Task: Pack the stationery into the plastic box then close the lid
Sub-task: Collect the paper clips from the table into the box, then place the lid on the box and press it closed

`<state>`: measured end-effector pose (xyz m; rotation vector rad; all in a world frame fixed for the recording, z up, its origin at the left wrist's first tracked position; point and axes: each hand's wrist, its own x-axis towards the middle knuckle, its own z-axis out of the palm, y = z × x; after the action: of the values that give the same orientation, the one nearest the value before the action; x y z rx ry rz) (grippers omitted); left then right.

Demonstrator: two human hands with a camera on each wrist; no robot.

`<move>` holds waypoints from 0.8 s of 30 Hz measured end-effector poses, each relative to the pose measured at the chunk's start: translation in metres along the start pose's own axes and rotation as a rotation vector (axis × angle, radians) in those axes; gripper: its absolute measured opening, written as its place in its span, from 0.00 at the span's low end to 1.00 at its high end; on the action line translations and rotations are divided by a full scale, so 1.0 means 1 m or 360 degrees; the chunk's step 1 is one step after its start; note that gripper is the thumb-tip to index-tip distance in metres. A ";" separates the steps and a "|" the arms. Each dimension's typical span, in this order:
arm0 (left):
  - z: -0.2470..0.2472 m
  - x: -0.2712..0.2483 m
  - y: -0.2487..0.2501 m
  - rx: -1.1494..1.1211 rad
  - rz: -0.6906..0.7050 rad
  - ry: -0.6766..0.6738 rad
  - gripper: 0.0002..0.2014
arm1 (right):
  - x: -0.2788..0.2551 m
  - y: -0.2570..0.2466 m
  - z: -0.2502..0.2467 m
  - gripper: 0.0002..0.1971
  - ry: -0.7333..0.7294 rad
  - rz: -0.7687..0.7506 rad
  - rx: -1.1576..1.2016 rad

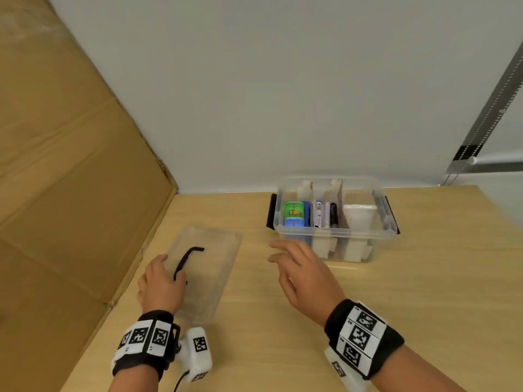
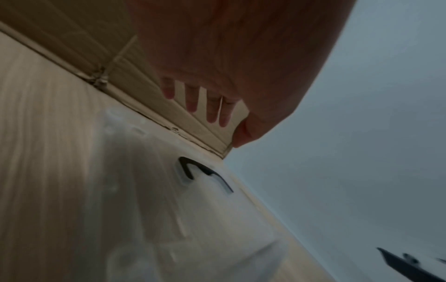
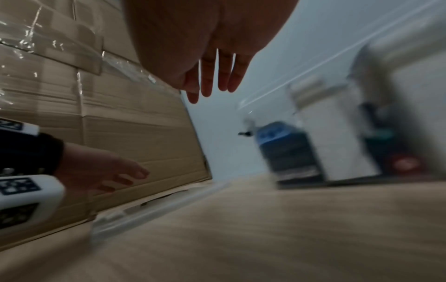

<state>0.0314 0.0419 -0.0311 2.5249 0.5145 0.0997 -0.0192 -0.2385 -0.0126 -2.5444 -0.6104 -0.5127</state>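
Note:
The clear plastic box [image 1: 334, 232] stands open at the back of the wooden table, with black latches on both ends. Its dividers separate a green and blue item [image 1: 294, 217], several pens [image 1: 325, 215] and a white block [image 1: 359, 219]. The clear lid [image 1: 215, 258] lies flat to the left, its black handle [image 1: 188, 258] facing up. My left hand [image 1: 161, 281] hovers over the lid's near left part, fingers [image 2: 212, 108] straight, holding nothing. Between lid and box my right hand [image 1: 297, 267] floats with spread fingers [image 3: 212, 80], empty. The wrist views are blurred.
A large cardboard box [image 1: 56, 165] walls off the table's left side, close to the lid [image 3: 156, 209]. A pale wall runs behind the table. A perforated metal rail [image 1: 492, 108] rises at the far right. Bare tabletop [image 1: 396, 306] lies in front of the plastic box [image 3: 337, 143].

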 end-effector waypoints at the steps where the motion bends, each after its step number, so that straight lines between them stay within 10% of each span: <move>1: 0.001 0.006 -0.007 0.0005 -0.0032 -0.0066 0.29 | 0.008 -0.009 0.014 0.13 -0.0044 0.0022 0.0054; 9: 0.010 0.034 -0.040 0.0134 -0.0063 -0.0462 0.43 | 0.058 -0.050 0.111 0.34 -0.0974 0.0559 0.0142; 16: 0.001 0.046 -0.033 -0.0212 -0.0160 -0.0546 0.43 | 0.071 -0.056 0.131 0.36 -0.1056 0.0736 0.0270; 24: -0.017 0.072 -0.041 -0.0678 -0.0230 -0.0627 0.21 | 0.071 -0.047 0.114 0.36 -0.0779 0.0787 0.0585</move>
<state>0.0805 0.1098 -0.0417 2.0149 0.4547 -0.3059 0.0442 -0.1192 -0.0570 -2.3355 -0.1835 0.3709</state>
